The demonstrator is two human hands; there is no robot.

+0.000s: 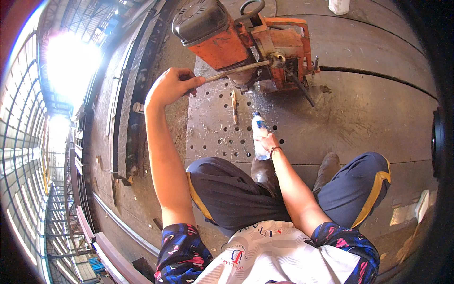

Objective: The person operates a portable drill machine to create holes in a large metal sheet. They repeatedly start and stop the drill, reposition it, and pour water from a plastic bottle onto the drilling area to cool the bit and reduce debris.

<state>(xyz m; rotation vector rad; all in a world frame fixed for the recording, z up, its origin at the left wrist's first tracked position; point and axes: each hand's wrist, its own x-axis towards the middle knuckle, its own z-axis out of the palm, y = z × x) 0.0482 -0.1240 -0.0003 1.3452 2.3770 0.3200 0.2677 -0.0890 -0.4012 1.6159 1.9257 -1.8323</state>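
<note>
An orange magnetic drill (217, 49) with a black motor cap stands on a steel plate (373, 128) in front of me. My left hand (174, 87) is closed around the outer end of its long feed handle (236, 70), which reaches left from the hub. In my right hand (269, 142) is a clear plastic bottle (259, 125), its dark blue cap tilted toward the drill's lower end. Several round holes and scattered metal shavings mark the plate below. A thin wooden-looking stick (234, 108) lies among the holes.
A black cable (378, 72) runs right from the drill across the plate. One more dark handle spoke (301, 89) sticks out toward me. Dark steel beams (135, 94) lie at the left, with a small white cup (138, 108) beside them. A white container (338, 6) stands at the far edge.
</note>
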